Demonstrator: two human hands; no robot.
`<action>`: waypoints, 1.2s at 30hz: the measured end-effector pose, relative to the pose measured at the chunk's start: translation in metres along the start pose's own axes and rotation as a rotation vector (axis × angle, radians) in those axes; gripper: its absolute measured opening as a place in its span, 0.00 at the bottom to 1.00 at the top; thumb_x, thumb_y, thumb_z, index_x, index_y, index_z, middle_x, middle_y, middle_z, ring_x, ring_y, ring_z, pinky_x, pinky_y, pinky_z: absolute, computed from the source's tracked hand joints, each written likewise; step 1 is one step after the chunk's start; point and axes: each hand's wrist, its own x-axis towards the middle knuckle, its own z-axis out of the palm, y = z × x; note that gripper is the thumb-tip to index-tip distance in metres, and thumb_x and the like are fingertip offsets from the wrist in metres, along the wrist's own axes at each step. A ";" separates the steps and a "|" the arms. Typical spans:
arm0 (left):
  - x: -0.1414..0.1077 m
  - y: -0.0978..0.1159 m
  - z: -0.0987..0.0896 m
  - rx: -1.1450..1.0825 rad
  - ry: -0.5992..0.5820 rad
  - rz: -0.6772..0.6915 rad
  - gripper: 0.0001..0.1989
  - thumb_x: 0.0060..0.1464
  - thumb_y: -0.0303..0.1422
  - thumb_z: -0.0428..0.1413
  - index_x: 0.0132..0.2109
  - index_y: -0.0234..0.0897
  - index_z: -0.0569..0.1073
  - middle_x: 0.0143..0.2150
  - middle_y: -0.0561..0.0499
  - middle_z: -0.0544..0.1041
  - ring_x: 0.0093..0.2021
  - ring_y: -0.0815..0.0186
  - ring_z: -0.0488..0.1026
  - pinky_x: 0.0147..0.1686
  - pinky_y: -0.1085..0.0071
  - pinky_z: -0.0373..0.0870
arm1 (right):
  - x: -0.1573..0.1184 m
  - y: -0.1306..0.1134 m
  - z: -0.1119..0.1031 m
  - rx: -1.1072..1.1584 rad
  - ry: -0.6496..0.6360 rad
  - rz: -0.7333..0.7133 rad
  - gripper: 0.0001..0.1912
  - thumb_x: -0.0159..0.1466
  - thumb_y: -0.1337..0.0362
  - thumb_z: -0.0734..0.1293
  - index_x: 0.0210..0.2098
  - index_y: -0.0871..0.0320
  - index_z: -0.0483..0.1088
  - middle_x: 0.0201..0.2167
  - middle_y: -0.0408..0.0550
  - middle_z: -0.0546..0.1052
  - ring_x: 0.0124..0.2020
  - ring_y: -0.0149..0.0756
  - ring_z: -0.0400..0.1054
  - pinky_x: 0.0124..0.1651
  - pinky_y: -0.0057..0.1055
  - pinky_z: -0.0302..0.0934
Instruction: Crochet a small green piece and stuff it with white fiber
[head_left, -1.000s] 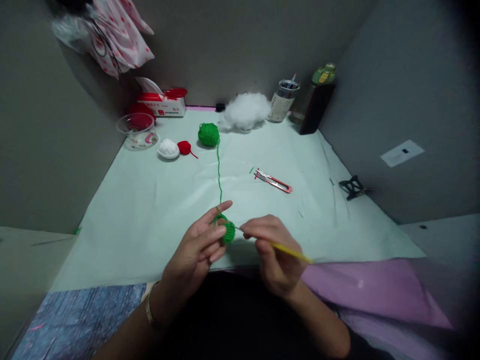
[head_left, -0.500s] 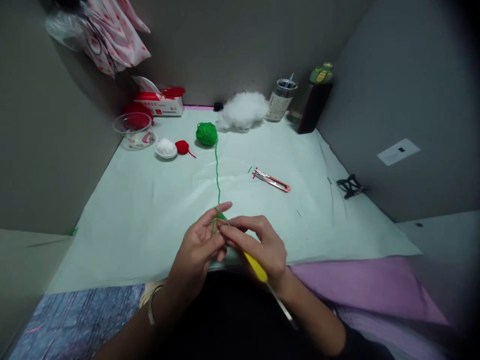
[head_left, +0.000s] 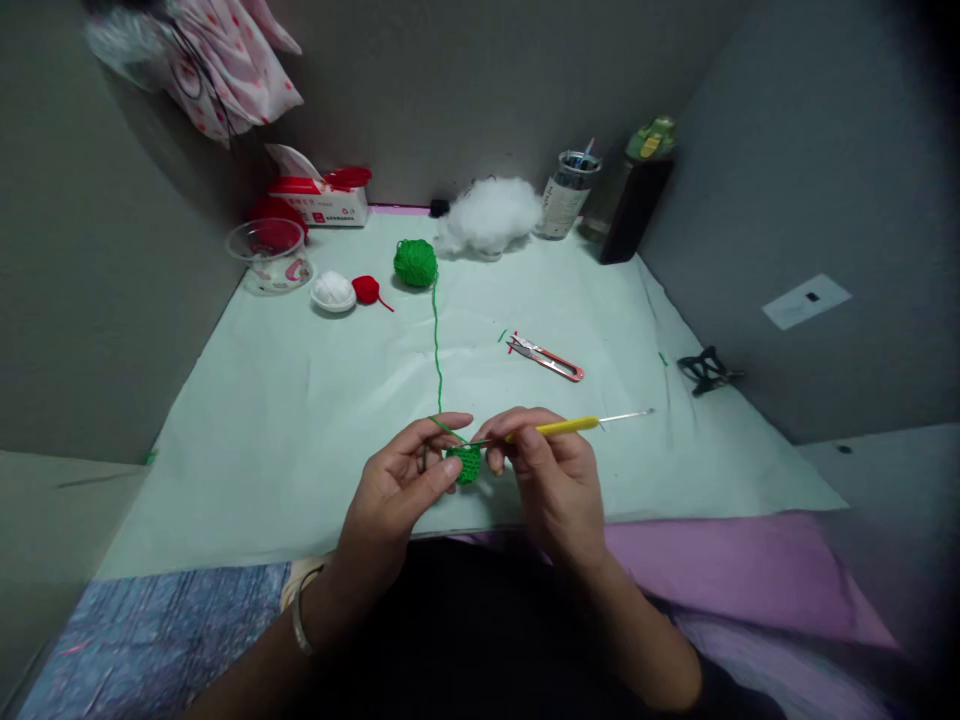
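My left hand (head_left: 401,475) pinches a small green crocheted piece (head_left: 466,464) between thumb and fingers. Green yarn (head_left: 437,350) passes over its raised index finger and runs back to a green yarn ball (head_left: 415,263). In my right hand (head_left: 555,470) is a crochet hook (head_left: 574,427) with a yellow handle, held nearly level. The hook's slim left end meets the top edge of the green piece; its other metal end points right. Whether a loop sits on the hook is too small to tell.
Thread snips (head_left: 547,358) lie beyond my right hand. Farther back are a white yarn ball (head_left: 333,290), a small red ball (head_left: 366,290), a plastic tub (head_left: 268,262), a tissue box (head_left: 330,205), white stuffing (head_left: 491,215), a pen jar (head_left: 568,195) and a black clip (head_left: 707,371) at right.
My right hand has turned the crochet hook from slanting down toward me to nearly level, pointing right. The green crocheted piece, mostly hidden before, now shows between my hands.
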 end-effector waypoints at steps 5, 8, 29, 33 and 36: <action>0.002 -0.002 -0.003 0.037 0.048 0.043 0.16 0.57 0.35 0.67 0.53 0.42 0.82 0.38 0.50 0.77 0.38 0.68 0.71 0.40 0.74 0.68 | 0.000 -0.003 -0.002 0.005 -0.043 0.005 0.13 0.75 0.58 0.64 0.40 0.54 0.79 0.35 0.45 0.81 0.31 0.30 0.73 0.37 0.29 0.68; 0.002 -0.002 -0.002 0.093 0.081 0.092 0.15 0.56 0.32 0.67 0.52 0.42 0.83 0.35 0.52 0.75 0.36 0.70 0.70 0.40 0.75 0.69 | -0.003 -0.006 -0.002 -0.156 -0.095 -0.092 0.11 0.76 0.62 0.62 0.43 0.54 0.78 0.37 0.46 0.81 0.33 0.30 0.74 0.38 0.30 0.70; 0.007 0.005 0.001 -0.253 -0.027 -0.060 0.17 0.53 0.32 0.69 0.51 0.40 0.84 0.35 0.53 0.76 0.26 0.76 0.66 0.32 0.77 0.71 | -0.002 0.000 0.001 -0.139 -0.037 -0.211 0.11 0.74 0.62 0.66 0.42 0.53 0.81 0.38 0.49 0.80 0.35 0.35 0.74 0.36 0.34 0.70; 0.003 -0.001 0.002 -0.109 0.007 -0.003 0.20 0.55 0.33 0.70 0.55 0.43 0.82 0.36 0.52 0.76 0.40 0.68 0.74 0.44 0.75 0.71 | -0.006 0.001 0.003 -0.315 -0.056 -0.281 0.10 0.74 0.67 0.65 0.46 0.52 0.80 0.39 0.48 0.81 0.40 0.36 0.76 0.41 0.35 0.72; 0.003 0.000 0.004 -0.161 0.044 -0.029 0.25 0.54 0.33 0.70 0.59 0.43 0.81 0.36 0.53 0.76 0.36 0.71 0.71 0.39 0.77 0.69 | -0.010 0.000 0.002 -0.600 -0.104 -0.467 0.12 0.71 0.70 0.68 0.50 0.51 0.80 0.42 0.50 0.82 0.43 0.37 0.77 0.43 0.36 0.74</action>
